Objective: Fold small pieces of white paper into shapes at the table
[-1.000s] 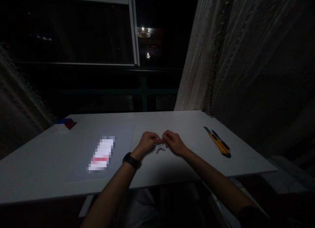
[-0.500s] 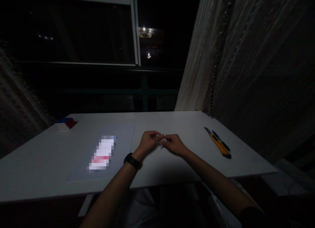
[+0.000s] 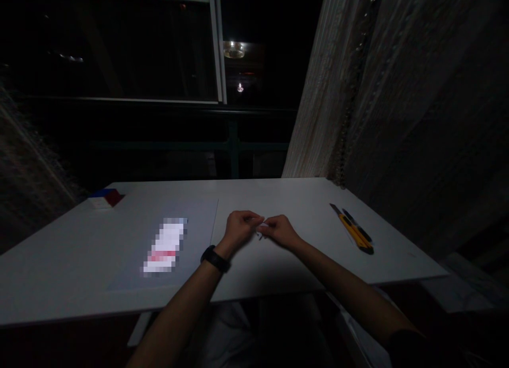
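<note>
My left hand, with a dark watch on its wrist, is over the middle of the white table. Its thumb and fingers pinch together at a small whitish piece, too small and dim to name. From the other side, my right hand closes its fingertips on the same piece. The two hands almost meet there, and the fingers hide most of what they hold. Just beneath the fingertips shows a tiny dark bit or shadow.
Left of my hands a lit phone, its screen blurred, lies on a pale sheet. A puzzle cube sits at the far left. To the right lie a yellow box cutter and a dark pen. A curtain hangs behind.
My hands stay together at the same spot; the fingertips have shifted slightly around the small whitish piece. The view has tilted a little. Nothing else on the table has moved.
</note>
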Available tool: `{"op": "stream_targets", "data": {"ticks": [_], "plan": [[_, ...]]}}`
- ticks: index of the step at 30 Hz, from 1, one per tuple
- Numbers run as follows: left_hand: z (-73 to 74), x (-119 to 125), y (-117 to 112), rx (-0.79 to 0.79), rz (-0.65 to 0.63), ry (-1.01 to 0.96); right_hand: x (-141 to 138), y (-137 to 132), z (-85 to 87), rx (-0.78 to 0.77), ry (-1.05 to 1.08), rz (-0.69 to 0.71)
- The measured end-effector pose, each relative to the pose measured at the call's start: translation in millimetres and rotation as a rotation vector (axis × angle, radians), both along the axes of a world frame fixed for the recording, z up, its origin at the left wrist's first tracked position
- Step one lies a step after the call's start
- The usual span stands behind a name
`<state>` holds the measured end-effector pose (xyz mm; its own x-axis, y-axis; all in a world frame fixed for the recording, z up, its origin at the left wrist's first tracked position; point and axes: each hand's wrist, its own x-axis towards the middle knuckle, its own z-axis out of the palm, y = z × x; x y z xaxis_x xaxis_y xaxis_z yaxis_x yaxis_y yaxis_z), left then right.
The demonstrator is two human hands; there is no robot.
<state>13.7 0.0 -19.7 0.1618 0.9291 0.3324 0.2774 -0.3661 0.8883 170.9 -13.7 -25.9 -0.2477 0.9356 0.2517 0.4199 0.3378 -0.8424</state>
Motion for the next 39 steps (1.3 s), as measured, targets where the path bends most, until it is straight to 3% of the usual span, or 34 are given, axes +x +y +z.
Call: {"op": "stream_targets", "data": {"ticks": [5, 12, 19, 30, 39], "plan": [[3.6, 3.8, -0.8, -0.002, -0.077, -0.102, -0.3, 1.0, 2.2, 0.081, -0.035, -0.050], [9.4, 5.3, -5.8, 0.114, -0.109, -0.096, 0.9, 1.9, -2.8, 0.052, 0.018, -0.001], [8.4, 5.1, -4.5, 0.191, 0.017, 0.019, 0.6, 4.4, -5.7, 0.087, 0.015, 0.026], [6.9, 7.1, -5.1, 0.210, 0.002, 0.009, -0.5, 1.6, -3.2, 0.121, -0.024, -0.066], [3.7, 8.4, -3.8, 0.162, 0.024, -0.065, -3.1, 0.6, -1.9, 0.084, 0.034, 0.008]]}}
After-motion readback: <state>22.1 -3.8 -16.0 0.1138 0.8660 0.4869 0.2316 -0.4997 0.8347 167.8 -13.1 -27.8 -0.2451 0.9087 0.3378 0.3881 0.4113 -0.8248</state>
